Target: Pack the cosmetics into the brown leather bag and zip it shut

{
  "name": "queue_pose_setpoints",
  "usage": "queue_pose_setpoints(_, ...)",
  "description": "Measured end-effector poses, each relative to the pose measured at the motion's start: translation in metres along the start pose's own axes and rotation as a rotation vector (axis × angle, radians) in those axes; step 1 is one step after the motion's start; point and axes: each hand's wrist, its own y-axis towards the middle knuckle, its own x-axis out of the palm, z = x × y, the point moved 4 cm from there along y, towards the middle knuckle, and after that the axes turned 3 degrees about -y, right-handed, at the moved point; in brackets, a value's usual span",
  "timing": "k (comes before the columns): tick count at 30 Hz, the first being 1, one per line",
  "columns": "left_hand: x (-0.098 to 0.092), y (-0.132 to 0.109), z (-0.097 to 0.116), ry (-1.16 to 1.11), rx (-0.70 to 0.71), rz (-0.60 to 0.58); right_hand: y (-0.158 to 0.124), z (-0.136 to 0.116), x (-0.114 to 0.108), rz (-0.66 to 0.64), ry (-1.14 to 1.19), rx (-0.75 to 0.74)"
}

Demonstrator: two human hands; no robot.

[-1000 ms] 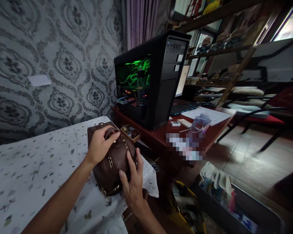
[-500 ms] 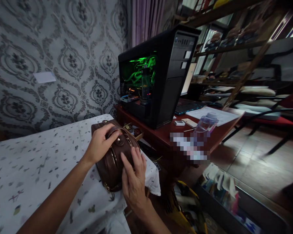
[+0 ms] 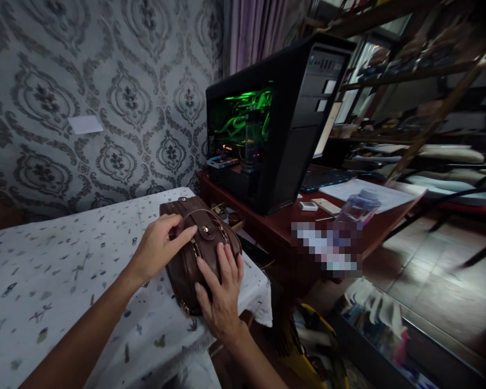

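A dark brown leather bag [image 3: 186,278] with gold-coloured zips and a metal stud lies on the patterned white cloth. My left hand [image 3: 160,243] is at the bag's left upper side, its thumb reaching over the leather near a zip and its fingers bent but apart from the thumb; some fingertips are hidden. The bag's thin handle [image 3: 202,212] arches up just beyond that hand. Across the near right side of the bag, my right hand [image 3: 222,292] rests with its fingers spread, touching the leather.
The white cloth [image 3: 65,281] drapes over the table's edge. Beyond it, a black computer tower [image 3: 295,146] with green lights stands on a red-brown desk [image 3: 263,229], alongside a clear bottle [image 3: 356,210]. A dark bin [image 3: 389,335] with papers sits lower right.
My left hand has slid off the handle toward the left, its fingers loosening. The right hand stays on the bag, fingers slightly more spread. The view has shifted a little left.
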Motion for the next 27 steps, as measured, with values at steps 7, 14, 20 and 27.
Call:
queue_pose_setpoints(7,0.003,-0.005,0.007,-0.010,0.032,0.003,0.002,-0.001,0.000,0.020,0.013,-0.013)
queue_pose_setpoints(14,0.006,-0.011,0.012,-0.048,0.063,-0.065,0.002,-0.001,0.001,0.026,0.023,-0.015)
queue_pose_setpoints(20,0.007,-0.010,0.015,0.009,0.028,-0.096,0.002,-0.002,0.000,0.082,0.047,-0.011)
queue_pose_setpoints(27,0.014,0.010,0.028,0.024,0.008,0.007,-0.013,-0.006,-0.005,0.172,0.094,0.135)
